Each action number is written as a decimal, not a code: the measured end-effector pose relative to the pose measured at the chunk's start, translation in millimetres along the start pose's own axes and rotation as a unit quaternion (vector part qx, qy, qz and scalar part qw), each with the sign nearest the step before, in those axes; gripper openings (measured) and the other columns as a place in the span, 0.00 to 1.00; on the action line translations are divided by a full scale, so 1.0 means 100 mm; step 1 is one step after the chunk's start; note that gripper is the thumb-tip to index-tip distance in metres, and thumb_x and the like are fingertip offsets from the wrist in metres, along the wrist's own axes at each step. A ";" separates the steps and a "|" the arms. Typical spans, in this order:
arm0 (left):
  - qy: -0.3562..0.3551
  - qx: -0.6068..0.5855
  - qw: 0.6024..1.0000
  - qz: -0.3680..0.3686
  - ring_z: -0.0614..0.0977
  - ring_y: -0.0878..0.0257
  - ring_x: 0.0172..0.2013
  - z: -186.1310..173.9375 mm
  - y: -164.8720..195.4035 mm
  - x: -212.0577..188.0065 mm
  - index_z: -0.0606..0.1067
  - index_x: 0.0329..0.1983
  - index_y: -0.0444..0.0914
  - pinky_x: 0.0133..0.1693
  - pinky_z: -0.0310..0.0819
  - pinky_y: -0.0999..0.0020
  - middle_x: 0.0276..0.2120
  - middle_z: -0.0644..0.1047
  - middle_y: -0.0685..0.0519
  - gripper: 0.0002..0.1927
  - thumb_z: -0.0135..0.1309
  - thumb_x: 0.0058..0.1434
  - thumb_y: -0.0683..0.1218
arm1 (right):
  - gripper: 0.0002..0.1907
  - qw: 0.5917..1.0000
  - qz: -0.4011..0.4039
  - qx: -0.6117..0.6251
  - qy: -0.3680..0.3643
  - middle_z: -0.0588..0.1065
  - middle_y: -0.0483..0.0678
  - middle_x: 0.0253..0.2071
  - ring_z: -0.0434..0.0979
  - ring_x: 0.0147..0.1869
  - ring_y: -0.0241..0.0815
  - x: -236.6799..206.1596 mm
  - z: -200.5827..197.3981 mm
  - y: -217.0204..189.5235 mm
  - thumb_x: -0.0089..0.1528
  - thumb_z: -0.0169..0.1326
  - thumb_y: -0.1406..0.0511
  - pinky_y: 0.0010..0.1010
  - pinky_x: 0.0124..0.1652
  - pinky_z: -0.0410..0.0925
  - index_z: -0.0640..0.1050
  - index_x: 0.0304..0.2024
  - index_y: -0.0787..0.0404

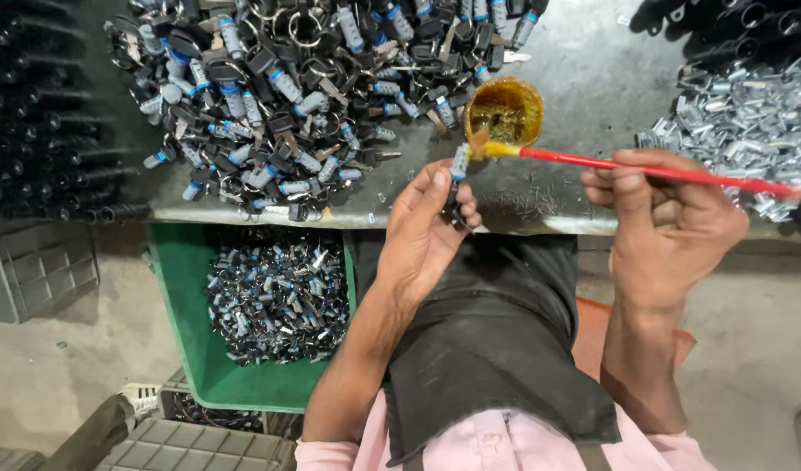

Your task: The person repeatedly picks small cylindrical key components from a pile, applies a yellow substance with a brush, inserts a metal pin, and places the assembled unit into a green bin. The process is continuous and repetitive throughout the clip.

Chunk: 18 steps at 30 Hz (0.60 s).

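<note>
My left hand (422, 228) holds a small key-and-lock-cylinder piece (459, 167) upright at the bench edge, its silver-blue end pointing up. My right hand (667, 218) grips a red-handled brush (645, 168) that lies nearly level. The brush's yellowish bristle tip (496, 150) touches the top of the held piece. Just behind the tip sits a small round tub of amber grease (505, 112) on the grey bench (592, 70).
A big heap of black keys with silver-blue cylinders (287, 96) covers the bench's left half. Shiny metal clips (749, 122) pile up at the right. A green bin (187, 349) with several finished pieces sits on the floor below left. Black tubes (43, 113) line the far left.
</note>
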<state>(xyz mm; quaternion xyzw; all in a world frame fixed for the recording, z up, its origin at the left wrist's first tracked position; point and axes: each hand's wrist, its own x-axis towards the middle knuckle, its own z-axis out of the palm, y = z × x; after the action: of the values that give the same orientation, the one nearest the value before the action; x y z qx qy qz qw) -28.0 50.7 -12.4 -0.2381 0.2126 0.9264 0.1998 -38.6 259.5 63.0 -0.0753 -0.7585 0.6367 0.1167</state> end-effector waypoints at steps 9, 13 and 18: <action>-0.173 0.508 0.844 0.028 0.79 0.60 0.46 0.04 0.99 -0.83 0.76 0.60 0.40 0.48 0.72 0.62 0.46 0.78 0.54 0.18 0.53 0.70 0.50 | 0.09 0.929 0.009 -0.276 -0.247 0.81 0.49 0.41 0.82 0.39 0.39 0.10 -0.07 -0.02 0.67 0.61 0.67 0.29 0.38 0.74 0.83 0.50 0.61; 0.092 0.963 0.250 -0.030 0.75 0.46 0.55 -0.16 1.20 -1.24 0.81 0.41 0.53 0.51 0.68 0.48 0.50 0.76 0.51 0.11 0.61 0.55 0.55 | 0.16 0.899 -0.100 -0.292 -0.311 0.76 0.47 0.36 0.76 0.39 0.46 -0.20 0.13 0.22 0.59 0.65 0.64 0.36 0.39 0.70 0.83 0.50 0.54; 0.088 0.897 0.367 0.229 0.77 0.49 0.43 0.03 1.01 -0.78 0.78 0.46 0.41 0.42 0.72 0.53 0.39 0.73 0.47 0.11 0.58 0.59 0.43 | 0.20 0.883 -0.163 -0.326 -0.294 0.74 0.45 0.38 0.73 0.40 0.45 -0.38 0.34 0.44 0.58 0.66 0.64 0.37 0.38 0.69 0.82 0.54 0.52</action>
<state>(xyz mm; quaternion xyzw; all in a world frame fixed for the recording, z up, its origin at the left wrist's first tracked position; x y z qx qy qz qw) -14.2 -52.4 61.5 0.0588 0.9815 0.1737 0.0556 -12.9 225.6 11.4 0.2063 -0.9245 0.3179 -0.0412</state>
